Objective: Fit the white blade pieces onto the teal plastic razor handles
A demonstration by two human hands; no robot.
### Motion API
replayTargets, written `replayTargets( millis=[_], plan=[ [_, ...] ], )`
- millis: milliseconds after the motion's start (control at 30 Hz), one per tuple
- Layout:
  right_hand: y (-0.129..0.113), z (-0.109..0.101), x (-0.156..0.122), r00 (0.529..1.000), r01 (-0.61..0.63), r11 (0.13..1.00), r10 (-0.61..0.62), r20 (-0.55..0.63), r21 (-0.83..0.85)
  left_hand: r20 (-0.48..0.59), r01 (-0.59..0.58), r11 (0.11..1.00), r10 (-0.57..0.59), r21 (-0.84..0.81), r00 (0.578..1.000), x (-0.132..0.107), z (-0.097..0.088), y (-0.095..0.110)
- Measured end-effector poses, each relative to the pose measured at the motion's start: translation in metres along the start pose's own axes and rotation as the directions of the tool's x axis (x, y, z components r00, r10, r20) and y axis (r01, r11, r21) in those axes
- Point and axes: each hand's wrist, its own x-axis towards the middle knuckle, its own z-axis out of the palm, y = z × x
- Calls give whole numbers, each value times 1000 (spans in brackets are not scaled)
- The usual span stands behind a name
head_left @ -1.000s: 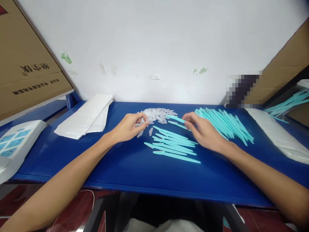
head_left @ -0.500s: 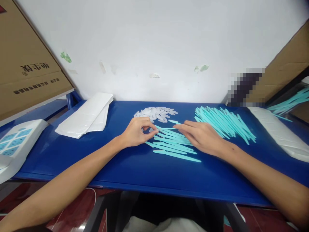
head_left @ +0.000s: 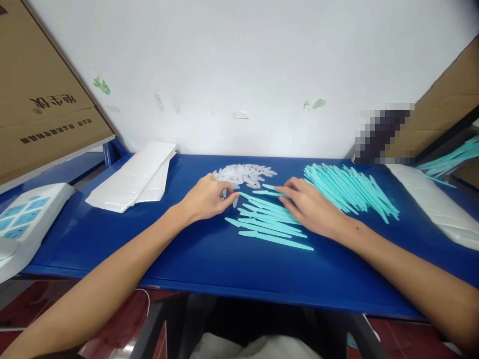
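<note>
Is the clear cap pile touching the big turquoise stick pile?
Apart. The head view shows bare blue table between the clear cap pile and the big turquoise stick pile.

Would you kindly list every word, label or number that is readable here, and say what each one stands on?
Cardboard box, large print: three Chinese-style characters that appear reversed; I cannot read them with certainty.
Cardboard box, smaller lines beneath: too blurred to read.
White tray, blue panels on its top: too small to read.
Nothing else in view bears legible text.
</note>
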Motion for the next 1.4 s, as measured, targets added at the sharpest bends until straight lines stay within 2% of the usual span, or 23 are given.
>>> replayTargets(
  millis=[67, 167, 267, 333, 433, 500, 600, 767, 933, 1000, 1100, 1400],
  plan=[
    [-1, 1, 1, 1000, 25, 999, -25, -10, -37, 76, 16, 1000, -18, 23, 997, -1, 1, -4],
    [-4, 1, 2, 998, 54, 997, -51, 43, -64, 109, -17, 999, 13, 40, 994, 0, 4, -4],
    [-1, 2, 3, 995, -1, 1000, 0, 103, 8, 134, -12, 1000, 16, -27, 991, 3, 5, -2],
    [4, 1, 4, 986, -64, 995, 50, 157, 83, 122, 22, 996, -12, -83, 992, 4, 5, -2],
    [8, -3, 3, 974, -109, 983, 75, 215, 148, 8, 104, 976, -105, -191, 994, 5, 5, -1],
    [7, -7, 3, 982, -107, 980, 78, 174, 165, -106, 178, 922, -226, -343, 968, 6, 5, -1],
    [4, -11, 3, 991, -114, 974, 98, 92, 196, -201, 198, 763, -395, -616, 897, 7, 4, 2],
    [-3, -13, 1, 998, -61, 945, 50, 42, 322, -149, 168, 556, -481, -814, 864, 8, 8, 6],
    [-5, -14, 0, 996, 35, 990, -25, -81, 135, -41, 170, 345, -529, -923, 848, 8, 13, 10],
    [-3, -13, 0, 994, 44, 997, -38, -102, 61, -9, 182, 315, -520, -932, 854, 7, 13, 12],
    [-1, -11, -1, 993, 35, 999, -35, -114, -5, -16, 175, 317, -519, -932, 855, 7, 11, 15],
    [-4, -14, 0, 996, 30, 996, -37, -86, -83, -40, 147, 287, -555, -946, 831, 6, 14, 17]
  ],
)
